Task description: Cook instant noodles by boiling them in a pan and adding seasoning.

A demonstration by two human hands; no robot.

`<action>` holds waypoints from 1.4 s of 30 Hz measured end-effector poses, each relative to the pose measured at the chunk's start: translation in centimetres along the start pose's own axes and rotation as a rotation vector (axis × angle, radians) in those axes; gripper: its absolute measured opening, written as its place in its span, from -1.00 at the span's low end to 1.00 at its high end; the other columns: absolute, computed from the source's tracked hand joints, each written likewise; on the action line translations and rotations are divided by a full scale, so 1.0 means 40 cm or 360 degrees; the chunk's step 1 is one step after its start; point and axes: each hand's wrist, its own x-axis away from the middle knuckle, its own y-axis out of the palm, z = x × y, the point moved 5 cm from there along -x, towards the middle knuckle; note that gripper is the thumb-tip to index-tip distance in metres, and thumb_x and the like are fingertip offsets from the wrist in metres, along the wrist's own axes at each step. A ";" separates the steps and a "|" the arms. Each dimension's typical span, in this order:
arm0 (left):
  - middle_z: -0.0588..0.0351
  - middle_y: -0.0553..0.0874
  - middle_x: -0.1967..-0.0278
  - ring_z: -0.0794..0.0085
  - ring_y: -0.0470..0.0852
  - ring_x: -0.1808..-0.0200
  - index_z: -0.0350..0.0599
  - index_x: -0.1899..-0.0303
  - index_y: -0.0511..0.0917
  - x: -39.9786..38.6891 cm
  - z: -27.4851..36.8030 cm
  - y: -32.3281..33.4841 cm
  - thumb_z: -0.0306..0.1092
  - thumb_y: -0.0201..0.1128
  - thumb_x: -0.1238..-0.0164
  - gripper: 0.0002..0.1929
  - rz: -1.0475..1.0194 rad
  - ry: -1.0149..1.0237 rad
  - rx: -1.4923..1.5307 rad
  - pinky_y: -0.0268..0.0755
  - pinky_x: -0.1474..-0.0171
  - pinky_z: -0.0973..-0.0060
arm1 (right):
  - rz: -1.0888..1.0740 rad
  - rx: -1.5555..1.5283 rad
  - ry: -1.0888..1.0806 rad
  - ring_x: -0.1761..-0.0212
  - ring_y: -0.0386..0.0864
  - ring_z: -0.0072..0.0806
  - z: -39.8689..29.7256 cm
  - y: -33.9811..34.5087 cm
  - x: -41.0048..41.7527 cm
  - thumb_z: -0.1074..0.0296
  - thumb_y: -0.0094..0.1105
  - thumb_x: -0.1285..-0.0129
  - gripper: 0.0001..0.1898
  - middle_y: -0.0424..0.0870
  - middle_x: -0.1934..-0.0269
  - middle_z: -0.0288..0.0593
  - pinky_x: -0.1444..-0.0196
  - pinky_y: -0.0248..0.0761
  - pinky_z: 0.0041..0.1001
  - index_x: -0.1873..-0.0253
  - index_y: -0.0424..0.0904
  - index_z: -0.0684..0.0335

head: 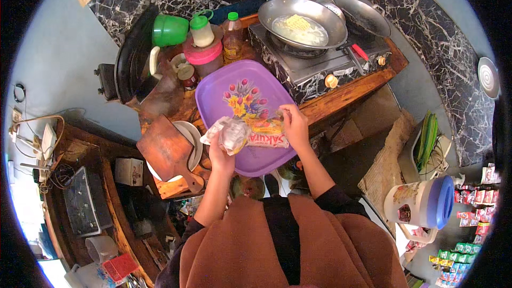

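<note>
My left hand (222, 156) grips a crumpled clear-and-white plastic wrapper (231, 135) above the near left part of a purple tray (252, 162) printed with flowers. Beside it on the tray is a printed noodle packet (267, 138), with red and yellow areas and writing. At the packet's right end is my right hand (295, 126), thumb and fingers bent together. Whether those fingers pinch the packet or something small cannot be made out. Beyond the tray, a steel wok (302, 8) on the gas stove (296, 64) holds a pale noodle block (298, 23) in liquid.
A wooden cutting board (166, 148) rests on plates left of the tray. Behind stand a pink-lidded container (203, 54), a green-capped bottle (232, 36) and a green plastic tub (170, 30). A red-and-black handle (359, 53) lies at the stove's right; another pan (364, 18) sits behind.
</note>
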 end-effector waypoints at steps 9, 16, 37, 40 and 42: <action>0.14 0.59 0.13 0.39 0.59 0.14 -0.04 -0.06 0.41 0.056 -0.016 0.090 0.04 -0.13 -0.40 -0.58 -0.0204 -0.0195 0.0076 0.49 0.16 0.43 | -0.0763 -0.0267 -0.0468 0.25 0.53 -0.17 -0.163 0.179 0.101 0.36 0.21 -0.07 -0.79 0.55 0.35 -0.14 0.16 0.38 -0.22 0.17 0.53 0.21; 0.08 0.58 0.11 0.34 0.60 0.13 -0.15 -0.04 0.42 -0.006 -0.043 -0.035 -0.22 -0.02 -0.34 -0.68 -0.0262 -0.0273 0.0142 0.51 0.16 0.42 | -0.0719 0.0318 -0.0697 -0.06 0.40 -0.13 -0.219 0.156 0.103 0.17 0.31 0.04 -0.64 0.53 0.09 -0.09 -0.08 0.20 -0.17 0.13 0.55 0.17; -0.03 0.59 0.07 0.26 0.63 0.13 -0.31 -0.07 0.38 -0.255 -0.065 -0.011 -0.68 0.02 0.02 -0.51 -0.0195 0.0246 -0.1266 0.49 0.11 0.44 | -0.0014 -0.0438 0.0592 0.10 0.59 -0.19 0.116 -0.067 0.051 0.22 0.63 0.48 -0.07 0.61 0.15 0.01 -0.01 0.42 -0.37 -0.11 0.30 0.39; -0.10 0.50 -0.01 0.20 0.53 -0.01 -0.33 -0.17 0.23 -0.287 -0.015 -0.072 -0.56 0.21 0.07 -0.37 -0.0093 0.0632 -0.1459 0.36 -0.05 0.35 | -0.0005 -0.0259 0.0497 0.03 0.56 -0.29 0.021 -0.135 0.038 0.19 0.62 0.43 -0.10 0.58 0.08 0.04 -0.03 0.40 -0.42 -0.11 0.33 0.37; -0.15 0.43 -0.07 0.14 0.45 -0.12 -0.34 -0.20 0.17 -0.276 0.004 -0.078 -0.51 0.26 0.08 -0.29 0.0051 0.0865 -0.1594 0.28 -0.16 0.30 | -0.0074 -0.0162 0.0527 0.04 0.57 -0.30 -0.023 -0.163 0.042 0.17 0.62 0.43 -0.11 0.59 0.09 0.04 -0.02 0.41 -0.43 -0.10 0.34 0.37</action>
